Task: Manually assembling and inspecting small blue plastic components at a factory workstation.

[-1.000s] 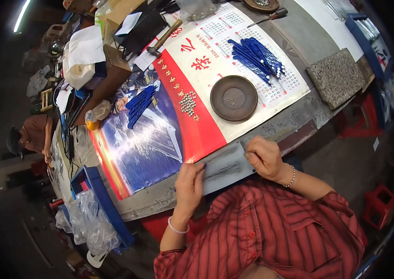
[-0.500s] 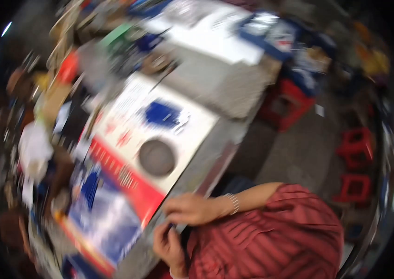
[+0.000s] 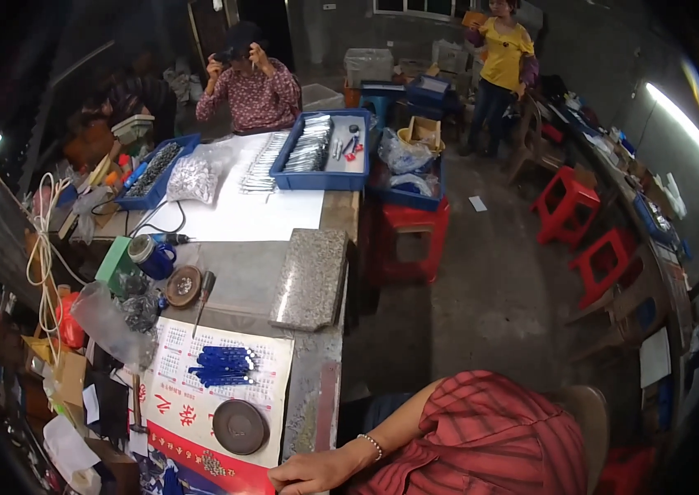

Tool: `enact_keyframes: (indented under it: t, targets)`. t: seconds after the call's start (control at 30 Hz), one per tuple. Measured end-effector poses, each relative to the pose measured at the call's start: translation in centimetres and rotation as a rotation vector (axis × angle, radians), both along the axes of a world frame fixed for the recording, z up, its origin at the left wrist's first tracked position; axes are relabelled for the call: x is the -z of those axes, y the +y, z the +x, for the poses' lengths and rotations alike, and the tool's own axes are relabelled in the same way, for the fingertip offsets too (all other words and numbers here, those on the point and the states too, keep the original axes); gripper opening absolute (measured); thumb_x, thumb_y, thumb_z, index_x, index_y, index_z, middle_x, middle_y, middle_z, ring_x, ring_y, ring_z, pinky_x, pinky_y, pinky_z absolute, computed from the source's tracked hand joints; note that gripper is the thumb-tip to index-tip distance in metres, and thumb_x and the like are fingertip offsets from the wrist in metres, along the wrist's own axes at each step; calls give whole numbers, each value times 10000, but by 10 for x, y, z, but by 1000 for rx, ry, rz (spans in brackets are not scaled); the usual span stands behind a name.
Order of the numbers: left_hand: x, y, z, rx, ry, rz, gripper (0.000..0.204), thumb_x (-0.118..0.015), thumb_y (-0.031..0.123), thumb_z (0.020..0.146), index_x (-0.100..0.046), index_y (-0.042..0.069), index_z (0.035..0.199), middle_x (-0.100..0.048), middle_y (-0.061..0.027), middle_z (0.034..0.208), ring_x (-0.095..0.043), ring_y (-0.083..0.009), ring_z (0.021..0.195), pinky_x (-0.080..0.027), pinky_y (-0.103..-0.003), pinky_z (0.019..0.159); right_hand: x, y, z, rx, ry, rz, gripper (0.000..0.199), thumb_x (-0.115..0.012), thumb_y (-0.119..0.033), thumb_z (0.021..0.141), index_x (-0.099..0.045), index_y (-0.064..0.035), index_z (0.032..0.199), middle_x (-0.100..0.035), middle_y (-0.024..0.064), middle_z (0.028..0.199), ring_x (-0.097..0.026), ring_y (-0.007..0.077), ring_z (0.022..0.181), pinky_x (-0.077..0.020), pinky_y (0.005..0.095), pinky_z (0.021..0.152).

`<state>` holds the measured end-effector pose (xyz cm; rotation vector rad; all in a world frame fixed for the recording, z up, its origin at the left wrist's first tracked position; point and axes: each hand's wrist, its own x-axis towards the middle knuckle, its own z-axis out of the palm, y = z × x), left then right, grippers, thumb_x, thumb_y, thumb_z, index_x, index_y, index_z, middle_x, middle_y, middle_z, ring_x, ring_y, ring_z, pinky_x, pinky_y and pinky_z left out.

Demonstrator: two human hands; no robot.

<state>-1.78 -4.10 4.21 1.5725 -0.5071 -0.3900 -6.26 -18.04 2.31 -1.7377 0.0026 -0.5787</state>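
Observation:
My right hand (image 3: 313, 472), with a beaded bracelet at the wrist, reaches in at the lower edge and rests by the table's near edge. Its fingers are curled and partly cut off; whatever they hold is hidden. My left hand is out of the picture. Beside the right hand lies a printed calendar sheet (image 3: 271, 388) with a red band. On this sheet sit a dark round disc (image 3: 240, 426) and a bundle of blue sticks (image 3: 224, 365). A screwdriver (image 3: 205, 301) lies at the sheet's far edge, next to a brown round dish (image 3: 183, 286).
A speckled stone slab (image 3: 310, 280) lies on the table. Farther off are a blue tray (image 3: 320, 180) of metal pieces, a blue mug (image 3: 153, 257) and a plastic bag (image 3: 194, 175). A person (image 3: 254, 95) sits across; another (image 3: 504, 58) stands. Red stools (image 3: 565, 202) are to the right.
The view has swung up and right, bringing the far table and two people into sight. My left hand has left the picture; my right hand now appears at the lower edge.

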Motion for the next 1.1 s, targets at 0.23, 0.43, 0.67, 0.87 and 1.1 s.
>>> enact_keyframes:
  t: [0.23, 0.43, 0.67, 0.87, 1.1]
  targets:
    - [-6, 10, 1, 67, -21, 26, 194, -515, 23, 888, -600, -28, 1055, -578, -59, 813, -459, -93, 604, -371, -213, 537, 8, -2, 7, -170, -7, 137, 263, -489, -241, 941, -442, -4, 838, -518, 173, 698, -534, 350, 660, -411, 401, 597]
    - [2, 27, 6, 143, 44, 133, 215, -477, -20, 885, -576, -17, 1076, -570, -54, 799, -486, -104, 631, -398, -212, 571, 12, 7, 10, -169, 49, -164, 210, -486, -218, 910, -441, -16, 875, -519, 189, 787, -535, 388, 743, -416, 448, 622]
    - [39, 38, 4, 59, 10, -102, 185, -491, -100, 865, -548, -6, 1014, -546, -77, 885, -493, -81, 623, -383, -210, 496, -5, 2, 10, -215, 163, -277, 169, -562, -173, 874, -492, -19, 866, -515, 156, 729, -548, 357, 644, -431, 398, 549]
    - [25, 37, 11, 78, 634, -333, 197, -487, -33, 911, -519, -17, 1104, -535, -79, 924, -503, -102, 644, -398, -220, 513, 14, 6, 15, -363, 388, 422, 244, -506, -250, 952, -514, -19, 874, -526, 31, 714, -497, 91, 596, -404, 245, 530]
    - [35, 49, 26, 203, 1233, -589, 231, -458, 83, 942, -494, -4, 1152, -542, -93, 894, -415, -90, 549, -334, -190, 440, 22, 8, 21, -292, 400, 626, 256, -464, -273, 979, -497, -42, 874, -492, -12, 738, -458, 40, 615, -395, 185, 553]
